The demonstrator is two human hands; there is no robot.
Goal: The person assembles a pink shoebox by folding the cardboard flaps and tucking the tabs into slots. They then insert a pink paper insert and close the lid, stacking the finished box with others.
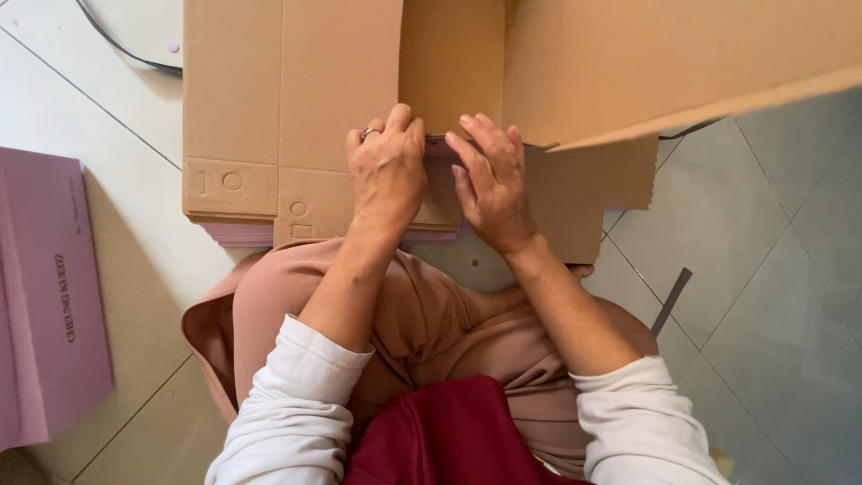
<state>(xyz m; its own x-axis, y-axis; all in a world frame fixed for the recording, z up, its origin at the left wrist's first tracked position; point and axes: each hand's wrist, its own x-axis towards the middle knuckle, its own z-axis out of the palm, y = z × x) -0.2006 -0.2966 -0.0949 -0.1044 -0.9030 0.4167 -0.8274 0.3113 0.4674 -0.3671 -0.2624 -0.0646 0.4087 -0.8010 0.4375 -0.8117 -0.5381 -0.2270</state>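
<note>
I sit on a tiled floor with a stack of flat brown cardboard sheets [269, 108] in front of my knees. My left hand [388, 171], with a ring on one finger, presses down on a cardboard flap [440, 193] at the stack's near edge. My right hand [492, 184] lies beside it, fingers bent over the same edge, where a thin pink strip [440, 144] shows between the two hands. A large brown cardboard panel [664, 63] rises at the upper right, above my right hand.
A pink flat box [45, 296] with printed lettering lies on the floor at the left. Pink sheet edges [238, 235] stick out under the brown stack. A black cable [126, 49] runs at the top left. A dark strip [672, 301] lies on the tiles at the right.
</note>
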